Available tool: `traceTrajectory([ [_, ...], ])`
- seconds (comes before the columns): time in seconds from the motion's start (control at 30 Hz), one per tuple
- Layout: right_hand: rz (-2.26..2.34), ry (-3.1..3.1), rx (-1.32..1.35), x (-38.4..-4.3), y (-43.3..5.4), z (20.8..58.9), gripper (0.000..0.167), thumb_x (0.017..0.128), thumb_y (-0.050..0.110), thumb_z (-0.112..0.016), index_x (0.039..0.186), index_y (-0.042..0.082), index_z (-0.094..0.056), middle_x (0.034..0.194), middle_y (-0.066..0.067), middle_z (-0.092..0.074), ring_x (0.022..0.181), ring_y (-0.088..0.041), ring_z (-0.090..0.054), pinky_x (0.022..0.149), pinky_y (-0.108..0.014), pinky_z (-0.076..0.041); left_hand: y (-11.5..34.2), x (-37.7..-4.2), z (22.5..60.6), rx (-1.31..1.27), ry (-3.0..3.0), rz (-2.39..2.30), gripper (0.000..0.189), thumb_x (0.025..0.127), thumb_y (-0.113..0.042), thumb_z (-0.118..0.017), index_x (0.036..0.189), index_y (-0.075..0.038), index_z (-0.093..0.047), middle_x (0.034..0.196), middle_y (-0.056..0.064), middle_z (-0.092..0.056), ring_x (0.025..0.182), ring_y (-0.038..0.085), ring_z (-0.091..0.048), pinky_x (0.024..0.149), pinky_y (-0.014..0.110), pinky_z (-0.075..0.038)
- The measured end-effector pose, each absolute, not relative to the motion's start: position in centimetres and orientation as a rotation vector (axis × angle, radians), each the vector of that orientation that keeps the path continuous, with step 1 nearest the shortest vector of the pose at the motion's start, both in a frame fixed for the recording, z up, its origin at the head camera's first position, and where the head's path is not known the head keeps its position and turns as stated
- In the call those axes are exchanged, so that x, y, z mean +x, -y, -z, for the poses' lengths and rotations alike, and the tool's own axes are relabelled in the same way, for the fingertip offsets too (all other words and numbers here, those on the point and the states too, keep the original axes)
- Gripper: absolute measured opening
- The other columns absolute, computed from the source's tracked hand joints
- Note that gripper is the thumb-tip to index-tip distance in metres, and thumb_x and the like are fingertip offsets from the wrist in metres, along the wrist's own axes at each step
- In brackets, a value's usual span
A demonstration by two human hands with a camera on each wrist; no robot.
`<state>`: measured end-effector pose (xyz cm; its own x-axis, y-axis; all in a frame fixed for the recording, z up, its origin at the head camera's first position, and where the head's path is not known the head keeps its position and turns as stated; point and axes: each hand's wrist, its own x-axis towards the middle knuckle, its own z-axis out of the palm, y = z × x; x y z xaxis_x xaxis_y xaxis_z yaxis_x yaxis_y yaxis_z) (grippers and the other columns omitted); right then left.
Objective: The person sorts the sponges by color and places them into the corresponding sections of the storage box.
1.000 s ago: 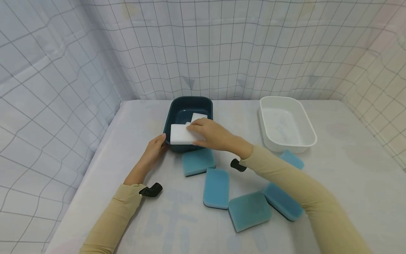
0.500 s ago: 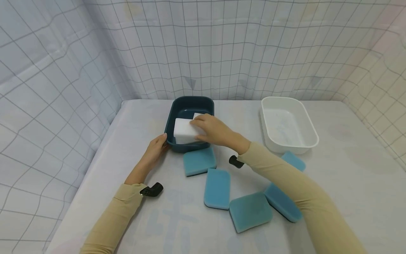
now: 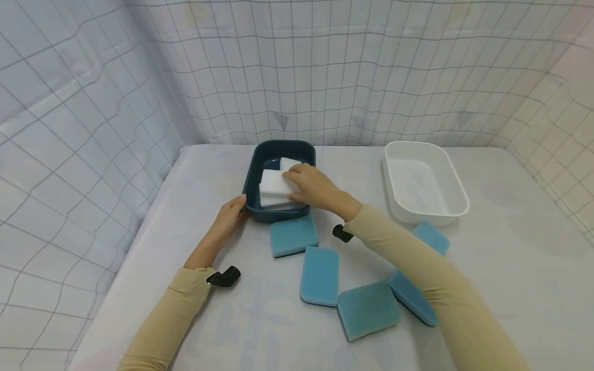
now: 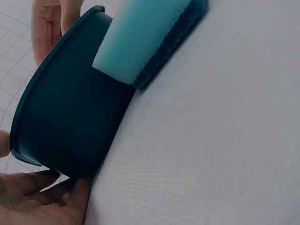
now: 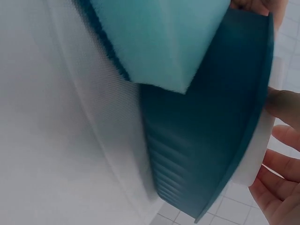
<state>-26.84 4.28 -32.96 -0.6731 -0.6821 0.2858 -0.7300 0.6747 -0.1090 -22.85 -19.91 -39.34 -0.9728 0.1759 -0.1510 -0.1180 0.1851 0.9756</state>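
A dark teal plastic bin (image 3: 258,154) stands at the back left of the table. My left hand (image 3: 227,219) holds its left side, thumb at the rim and fingers lower down against the outer wall (image 4: 65,112). With my right hand (image 3: 320,189) I grip a white sponge block (image 3: 275,179) inside the bin, near its front. Another white block (image 3: 289,163) shows behind it, and a white edge lies beneath it. My right hand covers their right ends. A blue-green sponge (image 3: 294,237) lies close to the bin's front wall.
A white plastic bin (image 3: 422,180) stands at the back right. Several more blue sponges (image 3: 320,276) lie on the white tablecloth (image 3: 250,319), some partly under my right forearm. White gridded cloth (image 3: 325,72) hangs behind and on both sides.
My right hand has moved the white block farther back and lower into the bin. The left hand stays on the bin's side.
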Motion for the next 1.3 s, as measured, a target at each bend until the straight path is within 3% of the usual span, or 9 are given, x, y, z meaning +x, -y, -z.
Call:
traceTrajectory([
  [0.43,-0.406,2.681,1.045,-28.4,-4.3,34.1,0.054,0.083,0.027,-0.071,0.127,0.003,-0.053,0.126,-0.015,-0.058,0.115,-0.029,-0.055,0.101,-0.038,-0.046,19.8,-22.8,39.4,0.095,-2.202,-1.899,0.058,0.104,-0.033,-0.026,0.147,0.006,-0.019,0.155,0.021,-0.018,0.145,0.030,-0.018,0.119,0.043,-0.020],
  [0.77,-0.427,2.702,1.069,-28.6,-4.6,33.8,0.066,0.086,0.032,-0.067,0.140,0.004,-0.040,0.132,-0.016,-0.053,0.122,-0.030,-0.052,0.106,-0.040,-0.042,19.8,-23.0,39.2,0.024,-2.157,-1.919,0.060,0.104,-0.034,-0.026,0.147,0.005,-0.016,0.156,0.018,-0.016,0.146,0.027,-0.016,0.120,0.040,-0.019],
  [1.3,-0.526,2.669,1.104,-26.8,-5.7,33.0,0.061,0.088,0.031,-0.065,0.139,0.004,-0.043,0.136,-0.017,-0.051,0.127,-0.030,-0.049,0.108,-0.040,-0.040,20.1,-22.7,38.0,0.076,-2.127,-1.788,0.059,0.104,-0.029,-0.023,0.149,0.004,-0.005,0.158,0.018,-0.007,0.147,0.028,-0.009,0.120,0.043,-0.015],
])
